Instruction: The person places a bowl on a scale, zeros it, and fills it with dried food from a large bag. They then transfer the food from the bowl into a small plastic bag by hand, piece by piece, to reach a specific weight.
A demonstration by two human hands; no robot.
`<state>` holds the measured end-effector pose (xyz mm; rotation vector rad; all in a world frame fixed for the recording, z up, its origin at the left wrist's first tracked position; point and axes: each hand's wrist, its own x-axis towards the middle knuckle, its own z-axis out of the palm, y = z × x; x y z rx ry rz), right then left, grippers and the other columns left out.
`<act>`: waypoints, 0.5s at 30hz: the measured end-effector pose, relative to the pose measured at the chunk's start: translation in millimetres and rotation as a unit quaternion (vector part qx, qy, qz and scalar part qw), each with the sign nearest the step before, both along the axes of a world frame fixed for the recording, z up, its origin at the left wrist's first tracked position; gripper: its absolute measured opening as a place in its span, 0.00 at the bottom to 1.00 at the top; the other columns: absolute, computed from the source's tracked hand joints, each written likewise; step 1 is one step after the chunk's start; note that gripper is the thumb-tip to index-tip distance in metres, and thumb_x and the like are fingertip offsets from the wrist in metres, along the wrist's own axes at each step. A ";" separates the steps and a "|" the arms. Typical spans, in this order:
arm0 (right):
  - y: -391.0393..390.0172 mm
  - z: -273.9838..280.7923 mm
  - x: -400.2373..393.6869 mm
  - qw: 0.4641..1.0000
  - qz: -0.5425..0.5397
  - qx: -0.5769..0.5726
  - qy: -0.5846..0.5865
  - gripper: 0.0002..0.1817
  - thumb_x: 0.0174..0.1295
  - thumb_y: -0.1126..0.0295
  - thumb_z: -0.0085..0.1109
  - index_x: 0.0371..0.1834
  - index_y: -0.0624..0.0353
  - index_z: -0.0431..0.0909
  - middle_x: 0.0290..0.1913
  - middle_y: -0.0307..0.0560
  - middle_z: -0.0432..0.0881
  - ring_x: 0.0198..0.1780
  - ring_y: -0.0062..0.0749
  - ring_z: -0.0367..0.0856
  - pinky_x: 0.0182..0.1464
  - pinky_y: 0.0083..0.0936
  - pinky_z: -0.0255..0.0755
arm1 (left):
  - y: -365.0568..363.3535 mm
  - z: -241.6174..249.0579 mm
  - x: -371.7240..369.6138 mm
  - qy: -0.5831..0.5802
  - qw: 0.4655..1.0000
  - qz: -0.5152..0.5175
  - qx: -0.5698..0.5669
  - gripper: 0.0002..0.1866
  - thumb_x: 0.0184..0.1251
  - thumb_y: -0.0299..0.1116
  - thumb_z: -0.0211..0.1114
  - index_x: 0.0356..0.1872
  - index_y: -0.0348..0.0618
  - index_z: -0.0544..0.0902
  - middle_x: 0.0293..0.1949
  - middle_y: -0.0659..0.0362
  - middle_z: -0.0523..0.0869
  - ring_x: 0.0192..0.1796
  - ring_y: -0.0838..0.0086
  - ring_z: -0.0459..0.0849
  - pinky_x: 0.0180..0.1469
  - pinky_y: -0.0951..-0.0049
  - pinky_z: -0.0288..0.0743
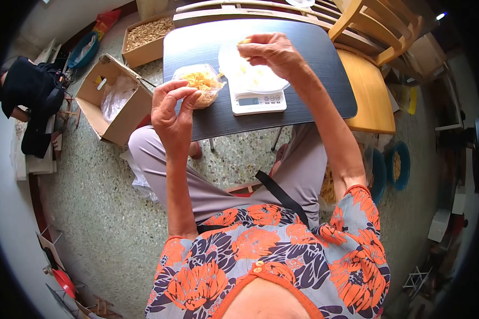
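Note:
My right hand (274, 52) is raised over a white dish on a digital kitchen scale (258, 103), pinching a small yellowish piece (244, 41) between thumb and fingers. The dish (230, 56) holds several pale yellow pieces and looks washed out by glare. Beside the scale on the dark table (197, 40) stands a clear plastic tub (207, 97) filled with yellow, shred-like dried pieces. My left hand (173, 109) is at the tub's near left side, thumb and fingertips drawn together. Whether anything sits in that pinch is too small to make out.
To the left, an open cardboard box (93, 98) holds clear plastic bags. Behind it lies a carton of brownish dried pieces (149, 34). A wooden chair (364, 90) adjoins the table's right edge. Blue basins (401, 165) stand on the floor at right. Another person in black is at far left.

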<state>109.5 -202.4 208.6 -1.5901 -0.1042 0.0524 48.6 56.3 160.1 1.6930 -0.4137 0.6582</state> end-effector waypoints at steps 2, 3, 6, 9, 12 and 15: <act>24.2 5.4 -4.2 0.993 0.087 -0.045 -0.061 0.13 0.64 0.64 0.73 0.43 0.64 0.89 0.34 0.38 0.87 0.34 0.18 0.84 0.38 0.18 0.80 | -1.3 -0.3 0.9 -0.010 1.000 -0.004 0.014 0.07 0.60 0.23 0.77 0.38 0.42 0.90 0.47 0.57 0.86 0.51 0.68 0.84 0.56 0.69 0.77; 42.0 5.6 -8.6 0.987 0.086 -0.084 -0.103 0.11 0.63 0.66 0.72 0.41 0.62 0.89 0.34 0.39 0.87 0.34 0.20 0.84 0.38 0.20 0.79 | -2.5 -0.3 1.2 -0.011 1.000 -0.006 0.014 0.07 0.60 0.23 0.77 0.38 0.42 0.90 0.47 0.57 0.86 0.51 0.68 0.84 0.56 0.69 0.77; 81.1 -3.2 -15.3 0.880 0.015 -0.299 -0.368 0.05 0.58 0.71 0.70 0.36 0.56 0.90 0.33 0.43 0.85 0.34 0.32 0.86 0.38 0.27 0.79 | -3.1 -1.6 -0.7 -0.021 1.000 -0.003 0.005 0.07 0.59 0.23 0.77 0.38 0.42 0.90 0.48 0.56 0.86 0.52 0.68 0.84 0.56 0.68 0.78; 92.7 -3.1 -17.1 0.846 0.025 -0.391 -0.362 0.04 0.53 0.71 0.70 0.31 0.57 0.89 0.37 0.47 0.87 0.40 0.46 0.88 0.44 0.36 0.82 | -2.5 -1.5 -1.5 -0.028 0.999 0.018 0.003 0.07 0.60 0.24 0.77 0.38 0.42 0.91 0.48 0.56 0.86 0.53 0.67 0.84 0.57 0.68 0.78; 96.2 -4.5 -19.6 0.837 0.063 -0.406 -0.362 0.04 0.56 0.72 0.67 0.33 0.57 0.88 0.37 0.48 0.88 0.41 0.46 0.89 0.46 0.37 0.83 | 1.3 -8.0 -0.1 -0.009 0.999 0.030 -0.022 0.07 0.60 0.23 0.77 0.38 0.42 0.90 0.49 0.56 0.86 0.53 0.67 0.84 0.58 0.68 0.78; 98.7 -6.4 -22.0 0.856 0.049 -0.362 -0.366 0.04 0.58 0.70 0.68 0.33 0.56 0.88 0.32 0.46 0.85 0.38 0.45 0.87 0.43 0.39 0.81 | 1.5 -13.3 1.5 0.010 0.996 0.027 -0.083 0.07 0.60 0.23 0.77 0.39 0.41 0.90 0.49 0.57 0.87 0.53 0.68 0.84 0.59 0.68 0.77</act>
